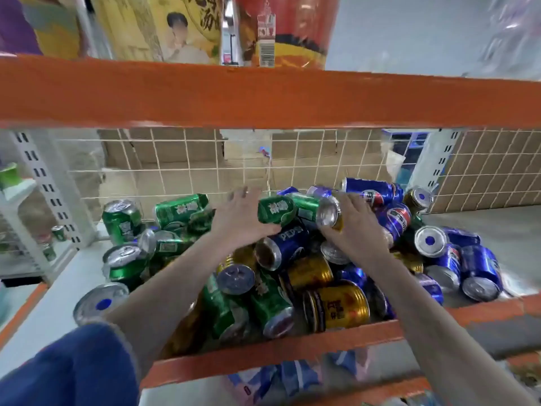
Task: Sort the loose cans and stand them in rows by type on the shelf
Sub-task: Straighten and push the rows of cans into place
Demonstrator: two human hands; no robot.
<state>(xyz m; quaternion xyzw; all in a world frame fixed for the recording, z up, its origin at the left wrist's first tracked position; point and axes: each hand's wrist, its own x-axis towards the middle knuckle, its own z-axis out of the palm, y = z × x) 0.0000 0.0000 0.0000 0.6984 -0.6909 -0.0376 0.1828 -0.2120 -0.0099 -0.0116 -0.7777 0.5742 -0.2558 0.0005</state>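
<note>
Picking stage: the left hand (243, 218) grips a green can (276, 210), the right hand (351, 227) grips another can (329, 213). Next, stand both upright on the shelf (263, 351).

— Could any writing be read on the cans?

— Yes. A blue can (285, 243) lying in the middle of the heap carried "PEPSI" in white letters. Two more blue cans (396, 218) far right showed the red, white and blue globe logo.

— And the green ones?

— The green cans (181, 208) bore white Chinese characters, too blurred to make out. A gold can (341, 307) near the front had dark Chinese characters as well.

— Anything above?

— A yellow package (175, 27) with large black Chinese characters, and a barcode on a red tub (281, 30).
</note>
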